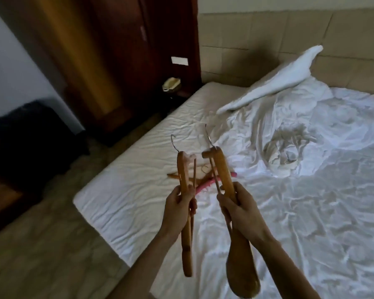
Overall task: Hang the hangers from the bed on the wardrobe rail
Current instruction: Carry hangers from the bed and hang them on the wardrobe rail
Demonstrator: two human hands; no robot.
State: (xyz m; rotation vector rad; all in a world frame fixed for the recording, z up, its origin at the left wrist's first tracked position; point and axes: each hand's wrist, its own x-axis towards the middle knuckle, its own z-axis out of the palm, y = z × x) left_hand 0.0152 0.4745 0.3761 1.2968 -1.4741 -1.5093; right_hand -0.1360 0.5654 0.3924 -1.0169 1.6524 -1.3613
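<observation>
2 hands up at centre frame: left hand [178,209] grips 1 wooden hanger [184,214], right hand [239,209] clutches another wooden hanger [225,169]. Beyond them, a pink hanger [205,184] lies on the bed [138,169]; wardrobe [108,50] upper left.

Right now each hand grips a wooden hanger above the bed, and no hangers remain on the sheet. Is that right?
Not quite. The left hand and right hand each grip a wooden hanger, but hangers do remain on the sheet: a pink hanger and another wooden one lie there, as the head view shows.
</observation>
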